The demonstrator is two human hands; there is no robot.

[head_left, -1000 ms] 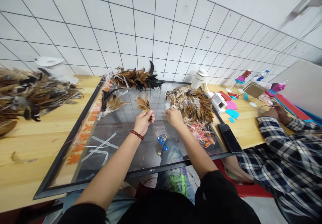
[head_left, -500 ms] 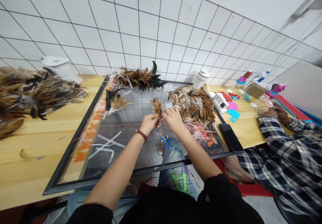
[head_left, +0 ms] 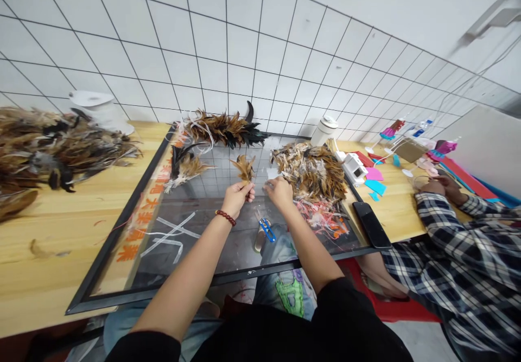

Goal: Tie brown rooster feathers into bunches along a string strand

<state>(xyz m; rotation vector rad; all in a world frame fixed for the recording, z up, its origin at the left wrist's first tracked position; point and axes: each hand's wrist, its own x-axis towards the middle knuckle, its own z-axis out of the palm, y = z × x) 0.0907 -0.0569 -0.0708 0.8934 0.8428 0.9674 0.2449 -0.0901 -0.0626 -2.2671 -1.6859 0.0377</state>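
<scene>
Brown feathers [head_left: 244, 167] stand up in a small bunch from the pinched fingers of my left hand [head_left: 237, 199], over the dark glass panel [head_left: 228, 242]. Just right of it, my right hand [head_left: 279, 192] has its fingers curled together beside a small white piece [head_left: 272, 173]; whether it holds that piece or something else is too small to tell. A large pile of brown and pale feathers [head_left: 311, 169] lies right of my right hand. Below the hands sit blue-handled snips [head_left: 267, 230].
A feather garland [head_left: 228, 128] lies at the panel's back edge. Pale strips [head_left: 169, 232] are at left, pink scraps [head_left: 321, 218] and a phone [head_left: 371, 224] at right. A white bottle [head_left: 324, 129] stands behind. A person in a plaid sleeve [head_left: 437, 207] sits at right.
My hands have moved apart. The feather bunch has shifted left with my left hand, and my right hand is now separate from it.
</scene>
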